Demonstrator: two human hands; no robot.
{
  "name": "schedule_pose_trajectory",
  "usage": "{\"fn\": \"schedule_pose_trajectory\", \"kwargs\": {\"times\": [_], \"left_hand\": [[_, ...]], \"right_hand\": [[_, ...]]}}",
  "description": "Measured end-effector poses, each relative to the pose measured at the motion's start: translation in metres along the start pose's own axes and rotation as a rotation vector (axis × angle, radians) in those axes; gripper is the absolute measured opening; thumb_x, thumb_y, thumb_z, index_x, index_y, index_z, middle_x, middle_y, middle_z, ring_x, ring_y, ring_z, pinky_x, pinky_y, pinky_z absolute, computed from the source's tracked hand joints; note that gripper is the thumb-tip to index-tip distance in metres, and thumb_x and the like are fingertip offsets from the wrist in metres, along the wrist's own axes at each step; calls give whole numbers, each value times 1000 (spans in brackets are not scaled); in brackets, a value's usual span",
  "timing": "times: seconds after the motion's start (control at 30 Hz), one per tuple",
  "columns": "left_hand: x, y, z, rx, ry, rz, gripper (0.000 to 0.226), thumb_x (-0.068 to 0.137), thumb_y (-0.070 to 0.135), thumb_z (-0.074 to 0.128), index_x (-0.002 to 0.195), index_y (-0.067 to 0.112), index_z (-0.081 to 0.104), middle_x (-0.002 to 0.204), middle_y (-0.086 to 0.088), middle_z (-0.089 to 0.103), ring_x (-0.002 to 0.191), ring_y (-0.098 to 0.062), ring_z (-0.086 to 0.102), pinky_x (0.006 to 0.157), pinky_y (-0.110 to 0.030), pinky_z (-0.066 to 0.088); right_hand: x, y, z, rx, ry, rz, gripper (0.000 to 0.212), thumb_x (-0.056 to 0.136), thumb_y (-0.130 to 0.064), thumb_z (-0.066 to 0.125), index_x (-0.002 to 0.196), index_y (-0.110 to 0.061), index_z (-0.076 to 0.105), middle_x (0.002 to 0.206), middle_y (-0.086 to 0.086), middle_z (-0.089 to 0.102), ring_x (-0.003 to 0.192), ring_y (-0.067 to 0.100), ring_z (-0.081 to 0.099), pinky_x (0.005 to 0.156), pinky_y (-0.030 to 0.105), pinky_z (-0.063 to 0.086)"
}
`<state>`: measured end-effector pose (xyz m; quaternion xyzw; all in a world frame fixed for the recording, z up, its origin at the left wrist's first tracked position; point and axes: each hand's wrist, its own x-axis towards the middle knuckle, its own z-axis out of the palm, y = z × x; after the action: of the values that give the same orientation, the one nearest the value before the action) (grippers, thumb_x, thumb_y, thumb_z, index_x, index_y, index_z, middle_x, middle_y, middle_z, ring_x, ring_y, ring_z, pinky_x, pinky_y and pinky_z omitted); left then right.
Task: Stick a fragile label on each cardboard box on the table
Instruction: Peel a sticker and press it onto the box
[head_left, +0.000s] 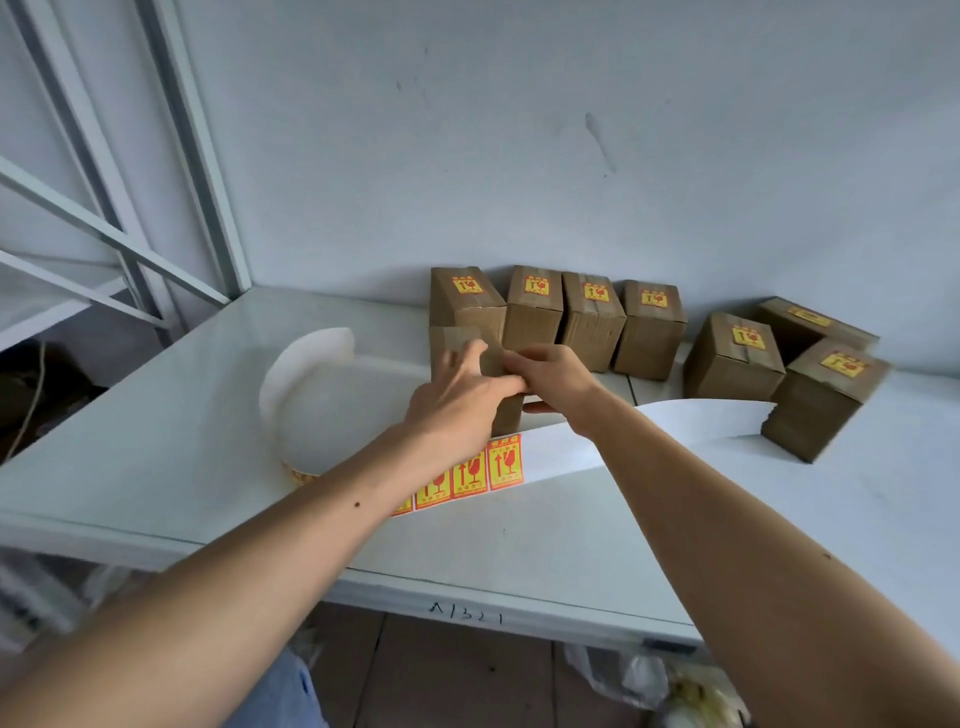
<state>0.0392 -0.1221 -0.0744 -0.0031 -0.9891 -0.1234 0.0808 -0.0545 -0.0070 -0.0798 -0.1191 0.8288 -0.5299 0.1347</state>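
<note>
A small brown cardboard box (453, 340) stands at the middle of the white table (156, 441), and no label shows on its visible top. My left hand (460, 400) lies over its front and top. My right hand (553, 376) grips it from the right side. Behind it a row of several boxes (535, 312) against the wall carries yellow-and-red fragile labels on top. Further labelled boxes (735, 358) stand at the right. A strip of fragile labels (470, 475) on white backing paper lies under my forearms.
The backing paper curls up in a loop (306, 364) at the left and trails off to the right (701, 421). A metal shelf frame (156, 208) stands at the left. The wall is close behind the boxes. Bags lie on the floor below the table edge.
</note>
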Motion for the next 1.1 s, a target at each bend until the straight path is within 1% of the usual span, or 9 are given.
{"fn": "schedule_pose_trajectory", "kwargs": {"times": [0.13,0.3,0.43,0.53,0.6,0.67,0.73,0.87,1.1], "left_hand": [[12,1,12,-69,66,75,65,86,-5,55,130,42,47,142,0,34,127,-30,36,77,-41,52],[34,-8,25,-260,110,191,44,88,-2,60,126,20,56,135,2,44,125,-21,41,92,-41,51],[44,-8,37,-426,184,177,38,86,0,64,120,17,61,131,-3,44,123,-21,44,96,-26,44],[42,-12,39,-523,231,121,44,87,8,66,128,21,55,135,-5,42,124,-18,41,100,-30,43],[38,-16,37,-534,250,57,51,86,20,69,132,24,48,131,-6,47,120,-18,45,92,-31,47],[34,-21,30,-508,194,-42,59,79,34,75,129,26,45,121,-4,51,111,-17,50,85,-32,48],[30,-28,21,-430,34,-159,71,68,48,80,125,27,43,116,2,52,105,-16,52,83,-34,49],[22,-26,12,-209,-348,-178,68,59,40,89,114,25,53,105,5,63,90,-15,62,76,-33,54],[22,-24,31,-308,-402,-109,38,73,18,82,107,22,66,107,1,71,88,-15,69,76,-35,59]], "right_hand": [[-4,10,-18,61,34,48,29,96,-35,56,114,-14,66,105,5,70,99,19,66,82,35,57],[-1,23,-33,86,130,59,26,95,-28,59,115,-13,64,104,4,68,97,19,65,81,34,56],[-1,33,-38,113,203,41,26,95,-28,59,115,-13,63,105,4,68,99,21,66,86,38,56],[-6,42,-39,72,261,-25,29,94,-31,59,116,-13,64,107,1,69,99,19,65,86,35,55],[-12,47,-38,-1,353,-101,26,93,-31,61,113,-15,67,103,-3,69,94,14,65,84,31,54],[-20,49,-34,-36,442,-173,19,91,-30,64,104,-17,69,94,-6,68,85,9,63,76,26,54],[-27,48,-29,-61,460,-235,10,88,-25,67,94,-17,69,85,-6,66,76,7,60,67,21,51],[-37,43,-20,-164,324,-306,7,82,-15,73,83,-17,66,75,-7,64,68,6,59,59,16,48],[-45,60,-8,-435,168,-349,20,75,-27,81,86,-20,66,87,-7,67,78,10,64,68,28,57]]}}
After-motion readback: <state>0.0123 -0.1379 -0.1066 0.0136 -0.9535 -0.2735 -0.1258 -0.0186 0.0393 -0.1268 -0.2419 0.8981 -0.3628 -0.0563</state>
